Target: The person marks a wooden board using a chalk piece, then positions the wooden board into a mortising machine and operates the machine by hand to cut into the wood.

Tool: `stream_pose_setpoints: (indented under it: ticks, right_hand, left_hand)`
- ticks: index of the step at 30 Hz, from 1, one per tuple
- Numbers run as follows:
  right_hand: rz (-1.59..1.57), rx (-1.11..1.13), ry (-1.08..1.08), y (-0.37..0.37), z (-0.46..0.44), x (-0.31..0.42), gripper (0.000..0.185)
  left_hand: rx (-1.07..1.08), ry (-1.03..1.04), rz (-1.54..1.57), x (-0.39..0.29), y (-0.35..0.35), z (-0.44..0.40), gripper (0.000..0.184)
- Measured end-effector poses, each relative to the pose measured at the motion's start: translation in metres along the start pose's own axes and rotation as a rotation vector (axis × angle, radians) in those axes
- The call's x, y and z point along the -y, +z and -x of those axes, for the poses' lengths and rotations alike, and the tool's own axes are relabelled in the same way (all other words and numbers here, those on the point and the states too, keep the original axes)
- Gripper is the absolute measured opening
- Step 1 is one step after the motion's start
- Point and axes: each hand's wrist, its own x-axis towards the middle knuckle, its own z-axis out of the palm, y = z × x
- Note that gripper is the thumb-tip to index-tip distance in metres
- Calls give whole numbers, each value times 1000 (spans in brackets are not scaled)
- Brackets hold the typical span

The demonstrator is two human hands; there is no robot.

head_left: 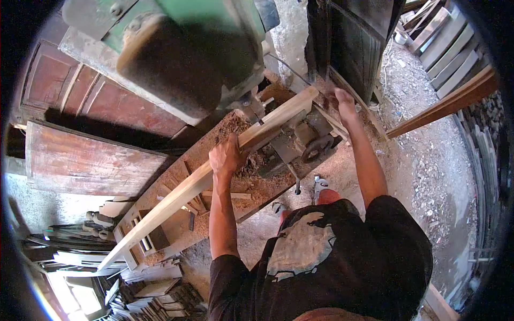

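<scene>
A long pale wooden beam (pixel 176 193) lies slantwise across the machine, its far end reaching past the metal worktable (pixel 286 144). My left hand (pixel 225 153) is closed around the beam near its middle, knuckles up. My right hand (pixel 345 104) is just beyond the beam's far end, with a small gap between them; its fingers are blurred and partly hidden. Close to the beam stands a dark metal tool tip (pixel 261 122), below the machine's large green housing (pixel 214 37). A round handwheel (pixel 318 148) sits on the near side of the worktable.
Wood shavings cover the bench (pixel 176 214), where small wood strips (pixel 227 195) lie. Reddish panels (pixel 96 160) lean at the left. Stacked boards (pixel 160 294) are at the lower left. A brown plank (pixel 444 107) juts in from the right, over a littered floor (pixel 428 176).
</scene>
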Motion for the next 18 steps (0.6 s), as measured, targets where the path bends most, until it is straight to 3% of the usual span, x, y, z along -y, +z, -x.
stream_pose_setpoints:
  ticks: [2,6,9,12,13,15,18]
  right_hand:
    - [96,-97,29,-18,5,-15,37]
    - [225,-111,34,-34,53,27,38]
    - [548,-36,-118,-44,79,47,38]
    - [521,0,-255,-35,115,51,45]
    - [648,13,-333,-35,129,53,44]
    - [767,74,-219,-45,147,43,42]
    - [877,158,-134,-63,164,12,40]
  left_hand:
    - [-67,26,20,2,3,2,49]
    - [-237,122,37,5,9,6,50]
    - [-62,58,-25,12,19,-1,49]
    - [5,24,-6,10,17,-4,70]
    - [12,13,1,8,13,-4,70]
    - [30,-9,17,2,5,-1,71]
    - [-89,60,35,2,7,3,53]
